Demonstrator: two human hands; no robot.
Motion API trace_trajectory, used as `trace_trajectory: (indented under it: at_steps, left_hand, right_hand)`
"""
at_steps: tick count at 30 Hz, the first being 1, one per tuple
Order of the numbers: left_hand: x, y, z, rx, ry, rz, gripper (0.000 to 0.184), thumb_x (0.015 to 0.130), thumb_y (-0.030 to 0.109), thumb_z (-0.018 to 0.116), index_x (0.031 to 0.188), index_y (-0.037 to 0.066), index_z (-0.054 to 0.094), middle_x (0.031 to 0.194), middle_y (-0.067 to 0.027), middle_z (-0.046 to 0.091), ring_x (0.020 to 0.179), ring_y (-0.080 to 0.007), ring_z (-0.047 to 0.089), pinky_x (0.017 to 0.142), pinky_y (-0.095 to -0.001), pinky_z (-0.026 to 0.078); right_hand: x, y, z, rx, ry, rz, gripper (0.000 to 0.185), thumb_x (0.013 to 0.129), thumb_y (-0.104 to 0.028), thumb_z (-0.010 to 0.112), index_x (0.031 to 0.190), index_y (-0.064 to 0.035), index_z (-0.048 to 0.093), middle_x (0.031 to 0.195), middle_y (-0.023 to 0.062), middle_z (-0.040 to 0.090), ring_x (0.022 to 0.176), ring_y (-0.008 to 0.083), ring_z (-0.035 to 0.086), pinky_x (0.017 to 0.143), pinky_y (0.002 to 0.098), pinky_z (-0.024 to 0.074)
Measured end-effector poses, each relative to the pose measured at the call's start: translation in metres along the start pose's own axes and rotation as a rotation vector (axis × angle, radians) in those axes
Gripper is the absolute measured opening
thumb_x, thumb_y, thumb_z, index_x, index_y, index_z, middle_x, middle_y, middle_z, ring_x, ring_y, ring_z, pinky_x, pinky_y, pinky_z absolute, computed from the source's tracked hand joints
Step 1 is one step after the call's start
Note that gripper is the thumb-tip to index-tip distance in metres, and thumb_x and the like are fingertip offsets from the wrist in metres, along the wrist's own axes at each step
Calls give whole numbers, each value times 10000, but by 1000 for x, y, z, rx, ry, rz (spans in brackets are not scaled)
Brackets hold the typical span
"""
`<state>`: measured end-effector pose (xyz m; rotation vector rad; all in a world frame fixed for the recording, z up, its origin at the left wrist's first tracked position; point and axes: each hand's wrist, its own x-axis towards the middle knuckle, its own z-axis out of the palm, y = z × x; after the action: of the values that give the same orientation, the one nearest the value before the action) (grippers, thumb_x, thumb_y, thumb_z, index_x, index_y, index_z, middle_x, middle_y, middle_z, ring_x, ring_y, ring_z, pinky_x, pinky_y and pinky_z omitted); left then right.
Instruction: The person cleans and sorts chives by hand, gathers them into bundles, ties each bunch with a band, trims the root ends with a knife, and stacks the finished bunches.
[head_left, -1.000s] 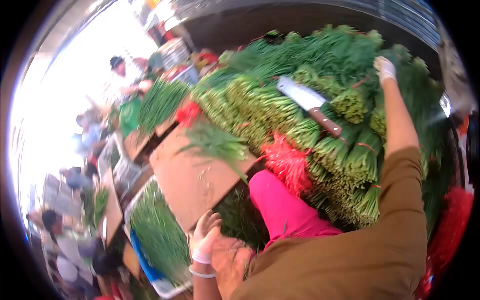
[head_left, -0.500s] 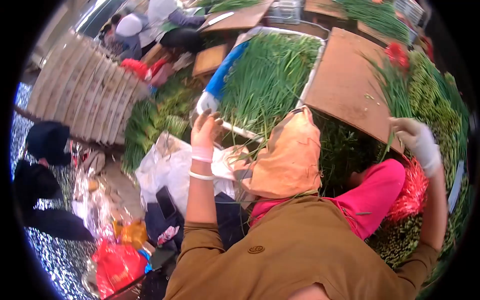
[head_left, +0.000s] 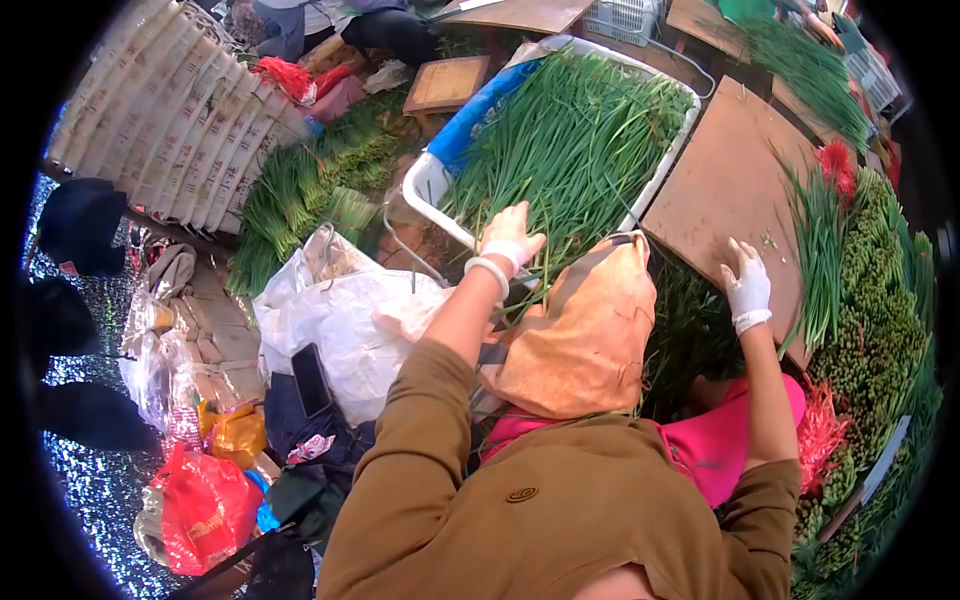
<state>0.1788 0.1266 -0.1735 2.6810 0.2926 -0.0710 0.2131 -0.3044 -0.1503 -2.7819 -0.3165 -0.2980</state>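
Note:
Long green chives (head_left: 585,140) fill a white tub (head_left: 428,200) in front of me. My left hand (head_left: 512,237), with a white band at the wrist, is over the tub's near edge by the chives, its fingers stretched out. Whether the fingertips touch the leaves, I cannot tell. My right hand (head_left: 747,285), in a whitish glove, is at the near part of a brown board (head_left: 735,170), fingers apart and holding nothing. A bunch of chives (head_left: 818,265) lies along the board's right side. An orange cloth (head_left: 585,335) covers my lap.
Stacked bundled greens (head_left: 865,290) line the right side, with a knife (head_left: 885,462) on them and red plastic string (head_left: 820,430) nearby. More bundles (head_left: 290,205) lie left, near stacked pale crates (head_left: 170,110). A phone (head_left: 311,380) and red bag (head_left: 205,510) are lower left. Other people sit behind.
My left hand has moved right and forward to the tub's near edge. My right hand has come left, away from the chive bunch to the board. The whole view has shifted.

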Motion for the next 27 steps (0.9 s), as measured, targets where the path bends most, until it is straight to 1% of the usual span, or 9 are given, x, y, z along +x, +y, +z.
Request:
trace_trajectory:
  at_steps: [4,7,9,12,15,17,23,25,27]
  left_hand:
    - [53,-28,5,94,-131,-288,934,687,474,697,1407,26,303,1384,-195,427,1295,-338,397,1066,-396,347]
    - [70,-44,5,112,-157,-453,974,687,541,713,1397,12,307,1407,-183,411,1308,-323,393,1070,-387,352]
    - [81,-59,15,-114,-287,-569,1056,677,646,668,1410,-15,292,1443,-205,376,1320,-321,400,1084,-377,337]
    - [78,-41,27,-210,-304,-569,1111,649,688,666,1395,-53,309,1396,-241,427,1281,-340,447,1052,-372,368]
    - [56,-3,20,-49,-319,-426,1121,585,631,745,1371,-48,326,1353,-256,451,1248,-360,469,1047,-388,378]
    - [44,-1,39,-123,-328,-410,1137,566,594,774,1393,-10,280,1302,-249,470,1219,-366,483,1031,-395,393]
    - [55,7,29,148,-276,-432,1083,579,560,788,1400,65,284,1419,-172,340,1308,-332,366,1048,-408,359]
    - [56,1,36,-23,-139,-499,1135,578,530,806,1429,53,226,1424,-193,347,1305,-350,377,1066,-410,343]
    - [67,1,50,-94,-204,-672,1169,593,486,811,1457,37,163,1403,-221,395,1305,-336,401,1080,-384,343]
  right_hand:
    - [-17,25,17,-86,60,43,585,803,-204,654,1363,-185,485,1370,132,490,1284,330,426,1057,423,349]
    - [-22,15,22,-152,94,74,646,794,-188,655,1402,-206,437,1413,107,452,1325,309,384,1077,427,316]
    - [-22,14,24,-160,91,91,654,792,-182,657,1405,-211,434,1416,98,451,1336,302,372,1088,425,297]
    - [-20,1,19,-190,90,120,617,812,-177,614,1404,-201,441,1411,96,459,1329,298,385,1081,431,305]
    - [-18,3,20,-222,108,107,590,827,-180,580,1402,-197,447,1399,98,472,1322,290,400,1076,427,313]
    - [-18,2,22,-226,117,100,582,835,-187,570,1403,-199,446,1398,95,473,1321,287,403,1075,424,313]
    - [-19,8,21,-191,81,100,619,827,-203,593,1421,-229,419,1430,49,444,1341,252,375,1099,448,265]
    - [-20,9,22,-189,77,111,612,828,-213,583,1418,-227,420,1423,51,450,1331,249,386,1098,455,264]
    - [-19,7,21,-193,74,117,618,822,-199,591,1415,-224,421,1417,49,456,1322,246,395,1097,452,267]
